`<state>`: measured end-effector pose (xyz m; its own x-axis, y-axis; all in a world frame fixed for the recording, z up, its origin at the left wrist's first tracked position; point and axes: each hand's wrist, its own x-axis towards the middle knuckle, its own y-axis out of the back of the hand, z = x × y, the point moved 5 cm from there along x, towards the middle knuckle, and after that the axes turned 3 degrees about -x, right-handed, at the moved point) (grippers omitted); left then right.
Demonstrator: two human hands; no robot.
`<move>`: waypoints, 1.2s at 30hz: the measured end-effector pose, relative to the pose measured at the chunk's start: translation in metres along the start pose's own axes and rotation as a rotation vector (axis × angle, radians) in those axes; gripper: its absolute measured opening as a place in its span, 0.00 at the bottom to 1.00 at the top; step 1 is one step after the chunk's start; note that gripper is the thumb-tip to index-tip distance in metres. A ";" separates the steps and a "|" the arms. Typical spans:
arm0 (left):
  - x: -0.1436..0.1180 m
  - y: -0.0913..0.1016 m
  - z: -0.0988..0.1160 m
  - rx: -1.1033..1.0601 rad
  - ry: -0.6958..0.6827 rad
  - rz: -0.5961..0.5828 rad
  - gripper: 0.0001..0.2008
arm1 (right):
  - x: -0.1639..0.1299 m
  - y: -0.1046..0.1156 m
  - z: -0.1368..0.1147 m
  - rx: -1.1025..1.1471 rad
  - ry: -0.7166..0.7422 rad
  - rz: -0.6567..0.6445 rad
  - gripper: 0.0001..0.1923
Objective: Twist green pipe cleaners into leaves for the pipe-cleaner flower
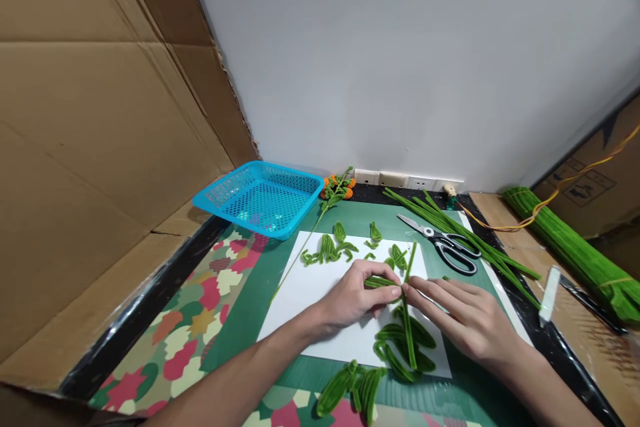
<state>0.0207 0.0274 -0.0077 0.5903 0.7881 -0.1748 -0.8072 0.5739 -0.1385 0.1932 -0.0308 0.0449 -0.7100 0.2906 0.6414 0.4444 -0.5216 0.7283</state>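
My left hand pinches a green pipe-cleaner leaf made of side-by-side loops, held over a white sheet of paper. Against the tip of that leaf, my right hand pinches a straight green pipe cleaner, which runs upright across the leaf's end. Both sets of fingertips nearly meet there. Below them lie larger looped pipe-cleaner leaves, some partly covered. Smaller leaves and curls rest along the paper's upper edge. Two more big leaves lie at the near edge.
A blue plastic basket stands at the back left, beside an orange-flowered pipe-cleaner stem. Black-handled scissors and loose green pipe cleaners lie right, near a thick green bundle. Cardboard rises at left; a yellow cord crosses the right.
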 end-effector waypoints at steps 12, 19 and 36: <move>-0.004 -0.006 0.001 -0.150 0.015 0.003 0.18 | -0.003 -0.005 0.001 0.117 -0.021 0.085 0.13; -0.003 -0.009 0.006 -0.105 -0.068 -0.007 0.17 | 0.004 -0.001 0.002 0.118 -0.076 0.140 0.10; -0.014 -0.009 0.044 0.409 -0.498 0.122 0.09 | 0.004 -0.016 0.003 0.451 -0.459 0.183 0.08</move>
<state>0.0190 0.0210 0.0389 0.4984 0.8058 0.3199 -0.8645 0.4346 0.2525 0.1850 -0.0194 0.0365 -0.3418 0.5930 0.7290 0.7912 -0.2370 0.5638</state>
